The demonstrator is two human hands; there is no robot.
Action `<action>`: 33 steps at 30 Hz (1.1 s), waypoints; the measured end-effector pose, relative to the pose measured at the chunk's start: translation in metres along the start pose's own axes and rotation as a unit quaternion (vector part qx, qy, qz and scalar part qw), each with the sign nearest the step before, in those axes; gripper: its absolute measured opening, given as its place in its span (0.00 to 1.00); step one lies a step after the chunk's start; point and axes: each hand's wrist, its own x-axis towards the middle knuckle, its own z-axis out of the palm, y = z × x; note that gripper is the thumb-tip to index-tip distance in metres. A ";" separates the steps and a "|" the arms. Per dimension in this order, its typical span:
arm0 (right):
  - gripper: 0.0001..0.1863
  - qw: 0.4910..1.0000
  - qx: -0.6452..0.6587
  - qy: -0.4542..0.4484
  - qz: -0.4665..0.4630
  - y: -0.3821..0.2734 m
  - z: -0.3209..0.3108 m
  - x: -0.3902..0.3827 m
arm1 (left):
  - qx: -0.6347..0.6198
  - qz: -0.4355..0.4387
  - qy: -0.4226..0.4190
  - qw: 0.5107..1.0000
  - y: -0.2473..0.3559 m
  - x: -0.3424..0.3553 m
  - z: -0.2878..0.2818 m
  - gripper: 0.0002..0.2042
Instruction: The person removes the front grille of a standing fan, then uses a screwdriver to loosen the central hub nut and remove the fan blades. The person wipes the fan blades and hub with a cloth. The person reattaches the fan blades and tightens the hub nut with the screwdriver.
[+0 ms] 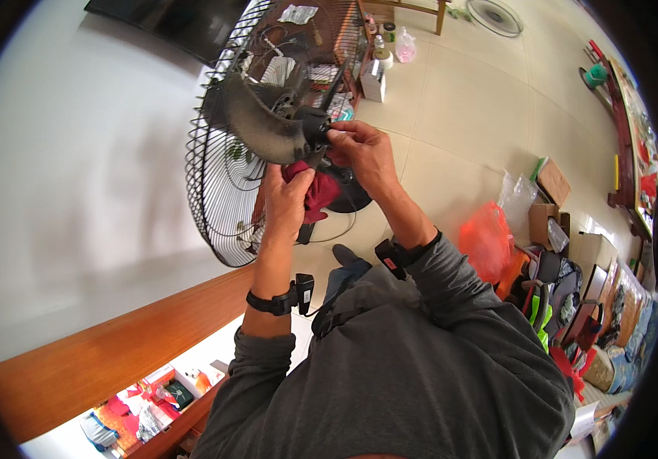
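Observation:
A black fan blade assembly (264, 122), its broad blades coated with dust, sits in front of a wire fan guard (225, 206). Close below the hub, my left hand (286, 200) is closed, its thumb at a blade's lower edge and on a bunched dark red cloth (317, 190). My right hand (365, 155) pinches the hub (315, 126) from the right with thumb and forefinger. Whether anything small is between those fingertips cannot be seen. The fan's dark round base (350, 197) shows partly behind the cloth.
Beyond the fan stands a cluttered shelf, with a white box (373, 81) and bottles beside it. A round fan guard (495, 17) lies on the far tiled floor. At right are an orange plastic bag (486, 243), cardboard boxes and piled goods. A wooden ledge (122, 336) runs at left.

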 end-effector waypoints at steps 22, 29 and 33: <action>0.24 0.996 -0.088 -0.020 0.020 -0.005 -0.003 -0.005 | -0.030 -0.012 -0.003 0.999 0.002 -0.003 0.000 0.26; 0.23 1.000 0.002 -0.017 0.020 -0.003 -0.003 0.003 | -0.026 -0.011 -0.001 1.000 0.004 -0.003 0.002 0.26; 0.22 1.000 -0.015 -0.018 -0.017 0.000 -0.004 0.005 | -0.031 -0.025 0.004 0.999 0.005 -0.004 0.002 0.25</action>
